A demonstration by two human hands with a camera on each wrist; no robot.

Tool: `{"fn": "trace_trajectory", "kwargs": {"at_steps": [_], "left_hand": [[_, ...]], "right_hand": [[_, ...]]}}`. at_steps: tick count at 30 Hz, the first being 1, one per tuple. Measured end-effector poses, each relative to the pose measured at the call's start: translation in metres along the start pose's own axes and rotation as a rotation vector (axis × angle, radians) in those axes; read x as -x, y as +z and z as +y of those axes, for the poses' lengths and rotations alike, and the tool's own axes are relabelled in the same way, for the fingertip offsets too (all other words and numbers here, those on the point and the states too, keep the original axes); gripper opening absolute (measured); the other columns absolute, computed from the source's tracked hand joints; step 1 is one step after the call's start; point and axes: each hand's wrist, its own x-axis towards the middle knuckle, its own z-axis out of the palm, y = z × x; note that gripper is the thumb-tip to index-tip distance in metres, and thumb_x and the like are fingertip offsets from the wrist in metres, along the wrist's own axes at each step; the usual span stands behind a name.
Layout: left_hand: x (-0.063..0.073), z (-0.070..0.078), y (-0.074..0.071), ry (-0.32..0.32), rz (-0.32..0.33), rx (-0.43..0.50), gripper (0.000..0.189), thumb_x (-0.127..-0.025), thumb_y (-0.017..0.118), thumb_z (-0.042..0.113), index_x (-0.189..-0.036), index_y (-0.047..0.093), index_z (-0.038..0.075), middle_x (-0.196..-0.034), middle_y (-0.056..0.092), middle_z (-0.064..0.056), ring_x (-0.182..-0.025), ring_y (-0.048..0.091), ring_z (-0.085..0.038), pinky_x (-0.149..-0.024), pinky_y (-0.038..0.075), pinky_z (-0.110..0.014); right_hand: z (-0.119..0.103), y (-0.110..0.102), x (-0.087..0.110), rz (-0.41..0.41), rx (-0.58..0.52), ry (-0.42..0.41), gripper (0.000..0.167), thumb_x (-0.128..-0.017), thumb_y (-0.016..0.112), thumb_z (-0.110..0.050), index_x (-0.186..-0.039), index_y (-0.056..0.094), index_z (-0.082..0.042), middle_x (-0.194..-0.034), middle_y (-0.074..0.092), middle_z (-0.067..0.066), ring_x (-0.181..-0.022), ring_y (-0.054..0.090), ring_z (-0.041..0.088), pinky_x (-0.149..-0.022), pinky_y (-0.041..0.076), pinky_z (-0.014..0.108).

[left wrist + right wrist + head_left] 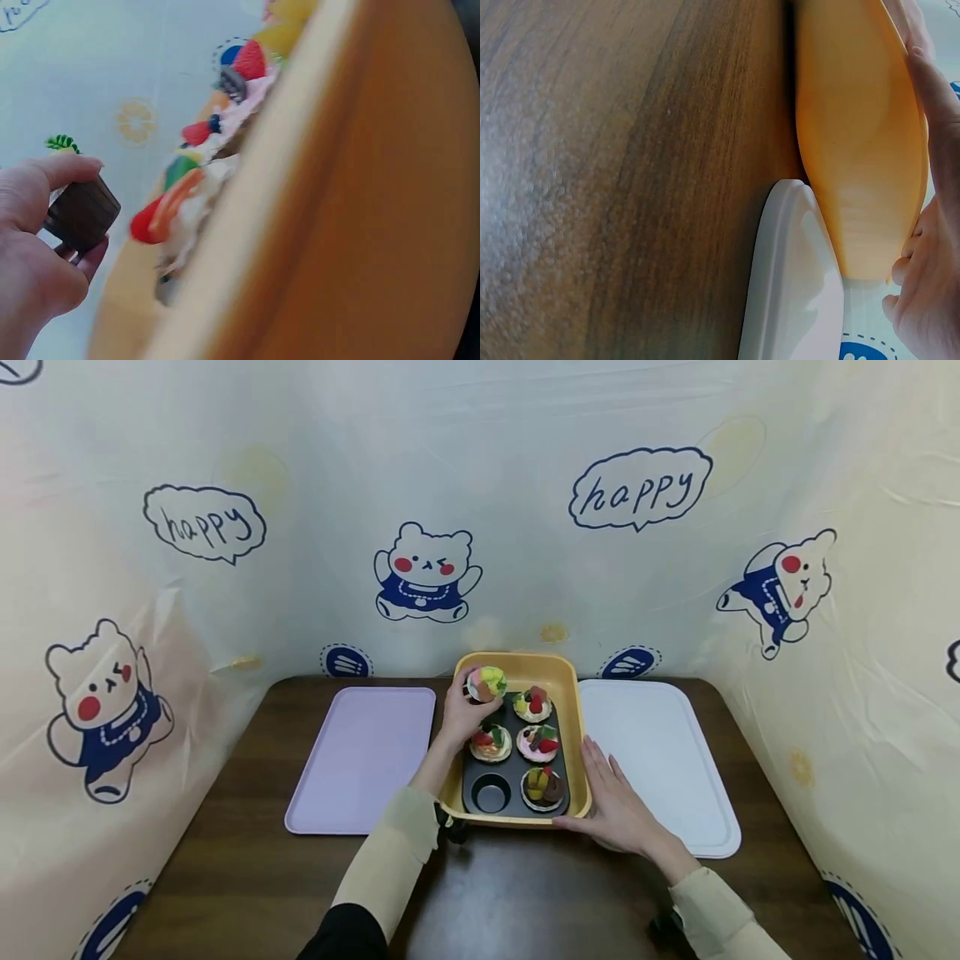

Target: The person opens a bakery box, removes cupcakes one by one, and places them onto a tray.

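My left hand [461,712] pinches a toy cupcake [487,683] between thumb and fingers, above the back left of a dark muffin tin [512,793]. In the left wrist view, that cupcake [84,214] shows a dark brown ridged cup and a green leaf. The tin lies inside a deep yellow tray [564,672]. Its right column bears three fruit-topped cupcakes, and another cupcake [491,743] sits in the middle left cup. The front left cup [491,794] is bare; my hand partly hides the back left one. My right hand [617,803], fingers straight, rests against the tray's front right corner.
A flat lilac tray [360,760] lies to the left of the yellow tray, and a flat white tray [660,760] to its right, partly behind my right hand. All stand on a dark wooden table [225,877], with a printed curtain [510,485] around its back and sides.
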Motion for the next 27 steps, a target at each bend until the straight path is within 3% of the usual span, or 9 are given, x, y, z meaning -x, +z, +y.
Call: {"fn": "trace_trajectory", "kwargs": {"at_steps": [8, 16, 22, 27], "left_hand": [[0.007, 0.003, -0.029, 0.027, 0.036, 0.071, 0.080, -0.088, 0.085, -0.005, -0.159, 0.048, 0.003, -0.158, 0.054, -0.021, -0.143, 0.055, -0.037, -0.123, 0.047, -0.054], [0.011, 0.004, -0.060, -0.013, 0.120, 0.037, 0.081, -0.090, 0.085, 0.000, -0.160, 0.047, 0.008, -0.160, 0.052, -0.020, -0.140, 0.055, -0.035, -0.118, 0.051, -0.053], [0.012, -0.003, -0.083, -0.034, 0.187, 0.045, 0.081, -0.090, 0.084, -0.002, -0.161, 0.046, 0.006, -0.161, 0.050, -0.021, -0.141, 0.052, -0.033, -0.118, 0.050, -0.051], [0.014, -0.014, -0.102, -0.052, 0.246, 0.018, 0.080, -0.088, 0.085, -0.003, -0.158, 0.049, 0.006, -0.157, 0.052, -0.021, -0.137, 0.054, -0.030, -0.101, 0.054, -0.025]], "right_hand": [[0.001, 0.001, 0.006, 0.018, -0.017, -0.011, 0.139, -0.082, 0.078, -0.080, -0.177, 0.007, -0.007, -0.187, 0.006, 0.016, -0.172, 0.014, 0.043, -0.137, 0.013, 0.069], [0.002, 0.002, 0.006, -0.007, -0.025, 0.022, 0.142, -0.080, 0.078, -0.082, -0.178, 0.002, -0.011, -0.188, 0.001, 0.012, -0.173, 0.010, 0.040, -0.139, 0.010, 0.067], [0.001, 0.002, 0.005, -0.006, -0.018, 0.019, 0.141, -0.081, 0.077, -0.082, -0.178, 0.003, -0.010, -0.188, 0.000, 0.013, -0.173, 0.010, 0.042, -0.138, 0.011, 0.067], [0.000, 0.003, 0.003, -0.002, -0.019, 0.005, 0.140, -0.082, 0.077, -0.080, -0.178, 0.004, -0.009, -0.188, 0.001, 0.014, -0.173, 0.010, 0.042, -0.139, 0.010, 0.067]]}}
